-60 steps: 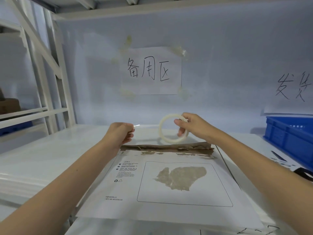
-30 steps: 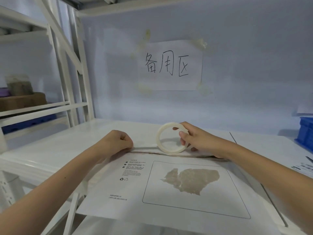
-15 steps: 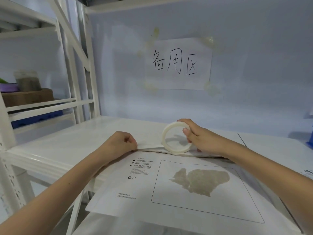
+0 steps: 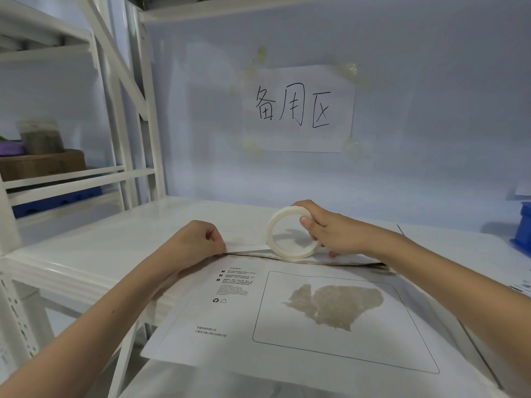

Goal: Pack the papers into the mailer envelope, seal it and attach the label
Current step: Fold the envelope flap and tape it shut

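— Where was the mailer?

— The white mailer envelope point(image 4: 301, 317) lay flat on the white shelf point(image 4: 115, 248), its near corner overhanging the edge, a torn patch on its face.

— And your hands?

— My left hand point(image 4: 198, 242) pinched the flap's left end, perhaps a tape end too. My right hand point(image 4: 330, 231) gripped the tape roll point(image 4: 290, 234), upright on the flap. Behind, a handwritten paper sign point(image 4: 298, 110) was taped to the wall.

Mailer envelope point(image 4: 316, 311) on shelf point(image 4: 115, 248), tape roll point(image 4: 290, 234) upright on its far edge.
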{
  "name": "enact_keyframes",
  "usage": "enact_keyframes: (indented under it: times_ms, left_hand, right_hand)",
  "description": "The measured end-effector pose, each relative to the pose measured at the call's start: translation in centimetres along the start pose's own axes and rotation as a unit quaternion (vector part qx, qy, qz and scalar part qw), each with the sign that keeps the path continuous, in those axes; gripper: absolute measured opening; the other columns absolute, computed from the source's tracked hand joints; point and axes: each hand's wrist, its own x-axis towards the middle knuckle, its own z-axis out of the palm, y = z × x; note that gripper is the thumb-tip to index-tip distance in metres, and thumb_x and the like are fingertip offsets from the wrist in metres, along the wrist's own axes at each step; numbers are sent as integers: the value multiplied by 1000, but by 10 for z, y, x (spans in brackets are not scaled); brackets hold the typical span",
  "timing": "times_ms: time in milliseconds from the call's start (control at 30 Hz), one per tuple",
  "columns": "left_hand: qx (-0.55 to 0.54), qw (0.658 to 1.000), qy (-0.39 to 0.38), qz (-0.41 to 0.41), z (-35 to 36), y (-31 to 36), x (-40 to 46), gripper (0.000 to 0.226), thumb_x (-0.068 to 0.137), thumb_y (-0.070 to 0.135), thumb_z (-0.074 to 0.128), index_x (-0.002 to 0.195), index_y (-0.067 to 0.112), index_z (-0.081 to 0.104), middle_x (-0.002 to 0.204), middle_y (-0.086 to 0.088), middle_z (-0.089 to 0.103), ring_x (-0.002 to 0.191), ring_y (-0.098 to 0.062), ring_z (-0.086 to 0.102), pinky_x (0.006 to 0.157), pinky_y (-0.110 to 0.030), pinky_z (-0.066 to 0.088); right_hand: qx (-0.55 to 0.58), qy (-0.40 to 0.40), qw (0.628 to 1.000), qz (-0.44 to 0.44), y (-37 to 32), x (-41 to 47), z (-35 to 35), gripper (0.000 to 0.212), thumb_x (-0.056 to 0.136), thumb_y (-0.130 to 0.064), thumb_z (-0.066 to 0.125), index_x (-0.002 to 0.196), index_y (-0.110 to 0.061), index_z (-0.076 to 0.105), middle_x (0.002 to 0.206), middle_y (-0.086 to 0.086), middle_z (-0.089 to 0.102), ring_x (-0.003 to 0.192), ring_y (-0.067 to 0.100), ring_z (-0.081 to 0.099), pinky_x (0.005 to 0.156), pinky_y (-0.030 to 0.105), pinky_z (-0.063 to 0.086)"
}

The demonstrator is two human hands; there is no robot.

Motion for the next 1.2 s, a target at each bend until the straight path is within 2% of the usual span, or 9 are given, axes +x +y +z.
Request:
enact_keyframes:
  times_ms: [100,267,433,567,667,800,967,1067,1200]
  left_hand:
    - [7,1000,1,-4,0,0,0,9,75,16,73,69,13,68,83,-11,74,93,-29,70,85,-43,53]
    - [54,998,-18,-15,0,8,3,8,76,18,70,75,12,67,85,-4,71,71,-18,60,72,-31,50]
    - [95,994,-35,-30,1,13,6,13,78,23,69,85,12,66,87,2,68,73,-17,59,76,-33,51]
    - [111,988,-93,-60,-10,18,8,27,80,22,73,103,17,61,87,3,54,76,-16,51,68,-28,38]
    - [48,983,-157,-83,-18,20,10,32,81,17,72,110,24,61,102,-1,56,96,-23,54,91,-32,42]
    - [-105,980,-163,-51,-7,24,8,27,91,29,64,118,28,58,119,4,62,100,-12,62,86,-21,44]
    - [133,980,-145,-18,17,19,9,66,91,64,45,150,39,26,159,6,25,146,-22,23,117,-40,21]
    - [212,969,-129,-1,24,20,9,72,91,65,41,153,37,16,163,2,17,149,-25,15,120,-45,14]
    - [192,970,-146,-20,23,21,11,75,90,65,44,154,37,15,163,1,18,149,-25,15,120,-45,14]
  right_hand:
    - [-2,-12,1000,13,-2,-2,-1,33,104,-41,23,136,-37,32,90,2,46,83,22,48,76,45,57]
    - [1,-31,999,32,-6,-1,-4,36,104,-44,22,138,-38,30,93,1,44,90,23,48,82,46,58]
    - [9,-43,998,37,-7,0,-6,38,103,-45,22,140,-40,28,92,-5,44,97,22,50,85,48,58]
    - [17,-53,997,45,-9,1,-7,37,103,-46,22,140,-42,28,93,-2,44,95,21,49,86,48,57]
    - [25,-58,997,53,-11,2,-9,37,104,-46,22,140,-43,28,94,-1,44,93,21,49,86,47,57]
    - [24,-60,996,54,-12,3,-9,38,103,-46,22,141,-43,28,95,0,44,94,21,49,87,46,57]
    - [34,-56,996,58,-9,6,-8,35,103,-47,23,138,-45,29,95,-1,45,93,22,50,88,45,56]
    - [46,-52,997,47,-5,6,-9,32,103,-46,27,135,-46,33,98,0,48,90,20,49,88,39,50]
    - [165,-39,985,29,6,4,-8,27,99,-31,53,126,-32,51,96,2,59,84,17,56,79,32,51]
